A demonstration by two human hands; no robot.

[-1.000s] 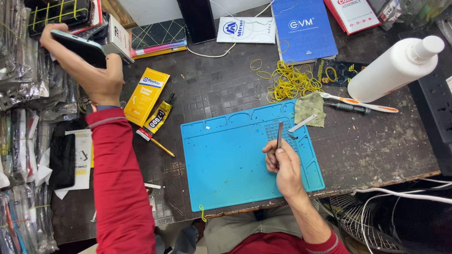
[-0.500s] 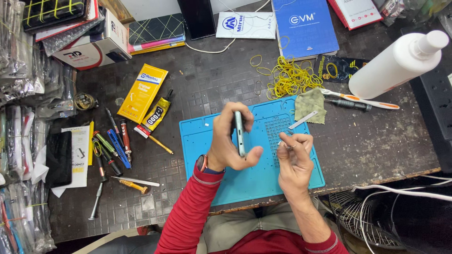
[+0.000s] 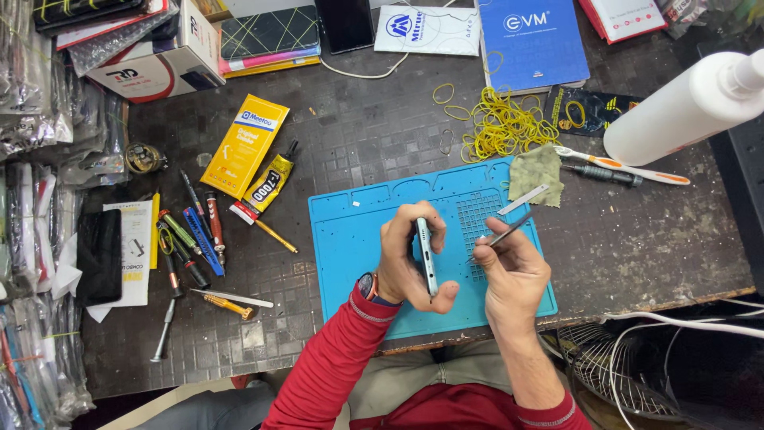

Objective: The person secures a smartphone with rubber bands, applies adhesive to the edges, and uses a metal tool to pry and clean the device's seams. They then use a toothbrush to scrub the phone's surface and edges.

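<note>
Left hand [image 3: 406, 267] grips a phone [image 3: 427, 256] edge-up over the blue mat [image 3: 358, 239]; right hand [image 3: 513, 275], at 3 o'clock, pinches tweezers [image 3: 503, 236]. A slipping tip could scratch the phone.

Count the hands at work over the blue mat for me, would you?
2. The left hand grips a slim phone on edge above the blue mat; the right hand, beside it, holds thin metal tweezers. No other hands show.
</note>
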